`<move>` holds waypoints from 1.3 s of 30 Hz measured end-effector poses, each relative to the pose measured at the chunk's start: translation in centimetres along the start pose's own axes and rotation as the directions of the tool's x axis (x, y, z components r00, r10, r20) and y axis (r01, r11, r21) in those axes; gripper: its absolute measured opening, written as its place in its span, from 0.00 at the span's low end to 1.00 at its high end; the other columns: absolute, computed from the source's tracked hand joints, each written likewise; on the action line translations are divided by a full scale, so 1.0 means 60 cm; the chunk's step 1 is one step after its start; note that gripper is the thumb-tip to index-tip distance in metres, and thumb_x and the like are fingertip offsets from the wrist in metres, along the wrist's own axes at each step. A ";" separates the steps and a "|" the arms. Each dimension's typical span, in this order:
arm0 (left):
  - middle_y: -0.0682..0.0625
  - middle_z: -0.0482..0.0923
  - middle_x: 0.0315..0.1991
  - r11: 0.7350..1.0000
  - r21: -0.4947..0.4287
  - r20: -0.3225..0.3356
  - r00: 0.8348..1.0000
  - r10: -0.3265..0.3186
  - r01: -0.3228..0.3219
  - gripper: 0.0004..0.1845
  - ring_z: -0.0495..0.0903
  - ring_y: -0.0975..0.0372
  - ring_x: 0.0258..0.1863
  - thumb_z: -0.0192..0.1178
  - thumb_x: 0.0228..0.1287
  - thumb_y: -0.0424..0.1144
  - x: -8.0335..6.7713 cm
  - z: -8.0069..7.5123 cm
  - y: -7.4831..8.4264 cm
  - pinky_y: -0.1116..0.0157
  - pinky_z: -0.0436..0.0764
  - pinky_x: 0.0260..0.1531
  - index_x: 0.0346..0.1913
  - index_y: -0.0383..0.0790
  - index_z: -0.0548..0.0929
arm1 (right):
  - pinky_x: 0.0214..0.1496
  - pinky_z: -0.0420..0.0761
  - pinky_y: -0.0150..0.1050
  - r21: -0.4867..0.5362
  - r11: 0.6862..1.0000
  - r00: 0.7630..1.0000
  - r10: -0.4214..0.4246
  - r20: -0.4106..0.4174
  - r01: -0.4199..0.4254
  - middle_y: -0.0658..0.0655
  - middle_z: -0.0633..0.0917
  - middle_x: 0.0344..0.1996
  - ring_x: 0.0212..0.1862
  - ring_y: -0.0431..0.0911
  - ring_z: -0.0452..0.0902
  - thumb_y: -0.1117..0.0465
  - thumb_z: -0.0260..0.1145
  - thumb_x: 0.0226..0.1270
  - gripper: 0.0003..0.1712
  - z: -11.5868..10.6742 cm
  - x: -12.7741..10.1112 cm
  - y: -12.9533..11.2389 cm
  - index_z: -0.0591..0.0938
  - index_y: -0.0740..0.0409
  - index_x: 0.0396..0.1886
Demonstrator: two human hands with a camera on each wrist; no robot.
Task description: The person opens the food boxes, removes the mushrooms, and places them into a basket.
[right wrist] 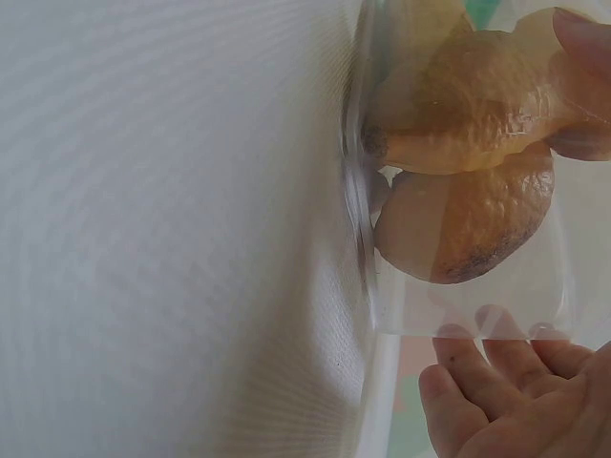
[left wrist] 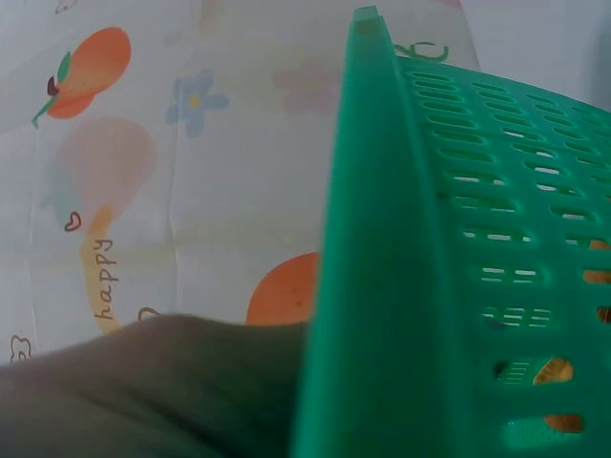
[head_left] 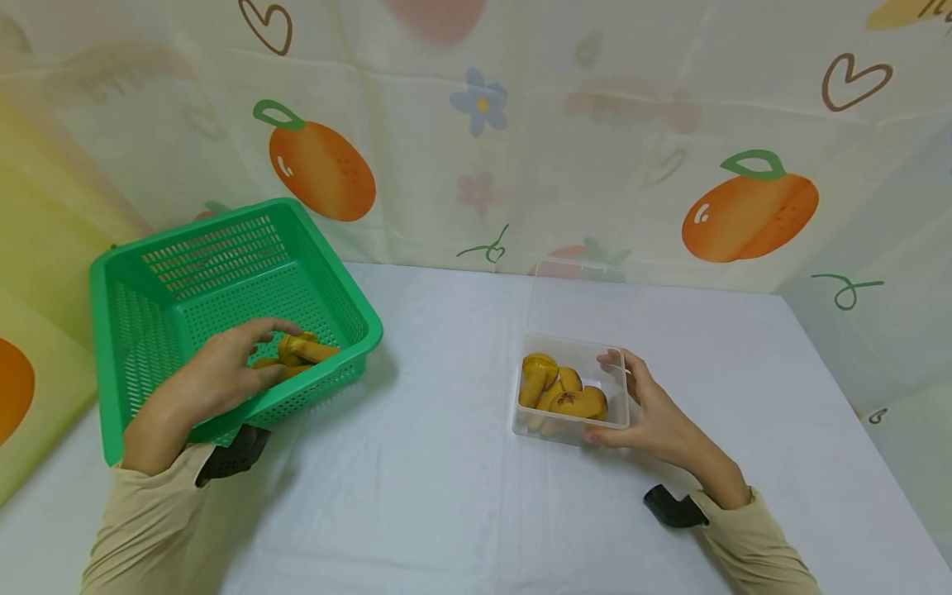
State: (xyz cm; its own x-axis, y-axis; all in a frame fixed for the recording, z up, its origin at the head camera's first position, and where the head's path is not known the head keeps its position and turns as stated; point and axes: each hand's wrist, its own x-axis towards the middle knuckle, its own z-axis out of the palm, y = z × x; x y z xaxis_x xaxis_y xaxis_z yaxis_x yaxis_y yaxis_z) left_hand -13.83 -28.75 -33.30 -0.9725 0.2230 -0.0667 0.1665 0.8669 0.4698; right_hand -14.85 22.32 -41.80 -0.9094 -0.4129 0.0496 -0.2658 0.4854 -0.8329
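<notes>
A green plastic basket (head_left: 327, 240) stands at the left, with several yellow-brown mushrooms (head_left: 316, 351) in its near right corner. My left hand (head_left: 223, 372) reaches over the basket's near rim, its fingers and thumb spread apart around the mushrooms; whether they press on one cannot be told. In the left wrist view, the basket wall (left wrist: 382, 248) hides the fingers. My right hand (head_left: 658, 417) grips the right side of a clear plastic box (head_left: 558, 426), thumb at the front and fingers behind. Several mushrooms (right wrist: 468, 210) lie in the box.
The box's clear lid (head_left: 576, 302) stands raised behind it. A white cloth (head_left: 416, 487) covers the table. Behind the table hangs a fruit-printed curtain (head_left: 416, 149). Black wrist cameras (head_left: 234, 454) sit at both cuffs.
</notes>
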 end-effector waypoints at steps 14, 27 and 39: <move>0.35 0.78 0.57 0.992 -0.046 -0.132 0.985 0.112 -0.119 0.22 0.74 0.42 0.53 0.63 0.66 0.31 0.000 0.002 0.034 0.43 0.74 0.50 0.62 0.37 0.74 | 0.74 0.52 0.68 -0.010 1.000 1.000 -0.007 -0.004 0.007 0.65 0.63 0.71 0.75 0.63 0.54 0.59 0.82 0.49 0.58 -0.001 0.000 0.001 0.53 0.61 0.72; 0.40 0.79 0.57 0.970 -0.091 -0.213 0.956 0.201 -0.224 0.22 0.78 0.48 0.52 0.63 0.66 0.31 0.015 0.023 0.081 0.49 0.77 0.50 0.62 0.37 0.76 | 0.73 0.51 0.70 0.006 1.000 1.000 -0.009 -0.001 0.009 0.65 0.63 0.71 0.75 0.65 0.53 0.59 0.81 0.49 0.59 0.000 0.000 0.000 0.52 0.63 0.72; 0.44 0.81 0.56 0.896 -0.065 -0.254 0.875 0.411 -0.440 0.21 0.78 0.52 0.57 0.66 0.60 0.26 0.051 0.055 0.137 0.53 0.78 0.55 0.57 0.35 0.79 | 0.72 0.52 0.71 0.009 1.000 1.000 -0.004 0.001 0.004 0.65 0.62 0.71 0.76 0.66 0.52 0.59 0.82 0.48 0.60 0.001 0.000 0.005 0.51 0.62 0.73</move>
State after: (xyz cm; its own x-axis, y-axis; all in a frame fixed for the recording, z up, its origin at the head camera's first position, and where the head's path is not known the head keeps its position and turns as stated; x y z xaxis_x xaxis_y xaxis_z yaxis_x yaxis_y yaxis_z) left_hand -14.88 -19.48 -32.54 -0.8241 0.4386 0.3585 0.5664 0.6494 0.5075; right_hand -14.93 22.41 -42.08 -0.9081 -0.4154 0.0529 -0.2669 0.4766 -0.8377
